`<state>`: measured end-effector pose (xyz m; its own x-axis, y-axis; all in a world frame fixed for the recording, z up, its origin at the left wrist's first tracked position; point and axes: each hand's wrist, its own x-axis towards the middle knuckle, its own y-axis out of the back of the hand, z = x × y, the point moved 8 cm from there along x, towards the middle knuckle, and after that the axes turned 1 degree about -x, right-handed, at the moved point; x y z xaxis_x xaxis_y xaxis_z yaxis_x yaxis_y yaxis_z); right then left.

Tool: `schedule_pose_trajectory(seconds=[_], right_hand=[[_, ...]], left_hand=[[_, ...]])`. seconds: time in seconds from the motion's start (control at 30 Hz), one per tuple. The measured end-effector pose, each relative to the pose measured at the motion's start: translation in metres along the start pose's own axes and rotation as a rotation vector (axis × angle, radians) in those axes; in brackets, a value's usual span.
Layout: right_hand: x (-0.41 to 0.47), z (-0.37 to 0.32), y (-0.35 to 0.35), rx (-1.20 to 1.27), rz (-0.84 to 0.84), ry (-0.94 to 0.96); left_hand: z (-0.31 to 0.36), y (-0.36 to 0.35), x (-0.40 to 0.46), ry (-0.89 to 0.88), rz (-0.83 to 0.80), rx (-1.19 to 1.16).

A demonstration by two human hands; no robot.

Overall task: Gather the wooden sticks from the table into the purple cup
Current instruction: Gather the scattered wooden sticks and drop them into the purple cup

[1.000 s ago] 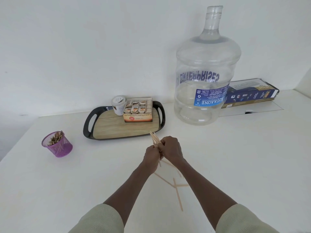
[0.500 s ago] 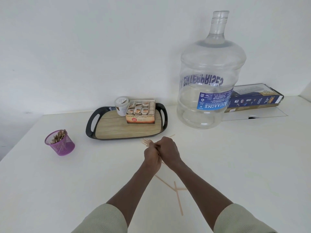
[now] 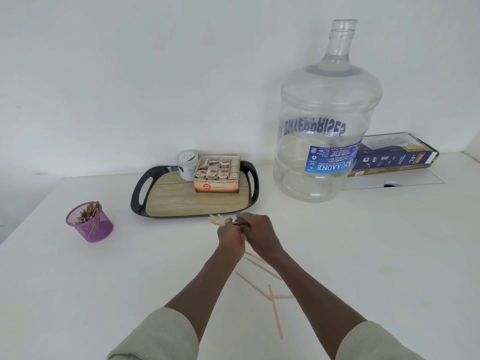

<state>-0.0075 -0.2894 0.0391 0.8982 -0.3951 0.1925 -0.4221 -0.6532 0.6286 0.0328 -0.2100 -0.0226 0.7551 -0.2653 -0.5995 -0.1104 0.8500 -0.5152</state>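
My left hand (image 3: 230,236) grips bundle of wooden sticks (image 3: 217,220), right hand (image 3: 255,229) pinches same bundle. Purple mesh cup (image 3: 90,226) stands well apart at left. Risk – loose grip, sticks fan and drop beside stray sticks (image 3: 272,302) on table (image 3: 389,255).

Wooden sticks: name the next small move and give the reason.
Probably carry the bundle of sticks held by the left hand and right hand leftward to the purple cup; it stands apart, already holding sticks. Loose sticks remain.

Cup (image 3: 89,226) left of tray (image 3: 140,196), jug (image 3: 322,141) right, loose sticks (image 3: 275,310) in front.
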Motion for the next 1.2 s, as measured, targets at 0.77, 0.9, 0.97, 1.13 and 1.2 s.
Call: schedule_pose_trajectory(seconds=[0.77,0.9,0.97,1.13,1.2], right_hand=[[-0.028,0.032,-0.052,1.596,0.027,-0.821],[-0.022,0.014,-0.054,1.697,-0.025,-0.794],[-0.023,0.006,-0.053,1.722,-0.079,-0.780],[-0.031,0.003,-0.061,1.730,-0.054,-0.801],[-0.031,-0.002,-0.061,1.748,-0.058,-0.783]], left_hand=[[0.018,-0.030,-0.023,-0.201,-0.194,0.237],[0.024,-0.030,-0.030,-0.234,-0.147,0.333],[0.031,-0.027,-0.031,-0.243,-0.108,0.348],[0.049,-0.027,-0.042,-0.336,-0.112,0.343],[0.051,-0.028,-0.045,-0.363,-0.170,0.339]])
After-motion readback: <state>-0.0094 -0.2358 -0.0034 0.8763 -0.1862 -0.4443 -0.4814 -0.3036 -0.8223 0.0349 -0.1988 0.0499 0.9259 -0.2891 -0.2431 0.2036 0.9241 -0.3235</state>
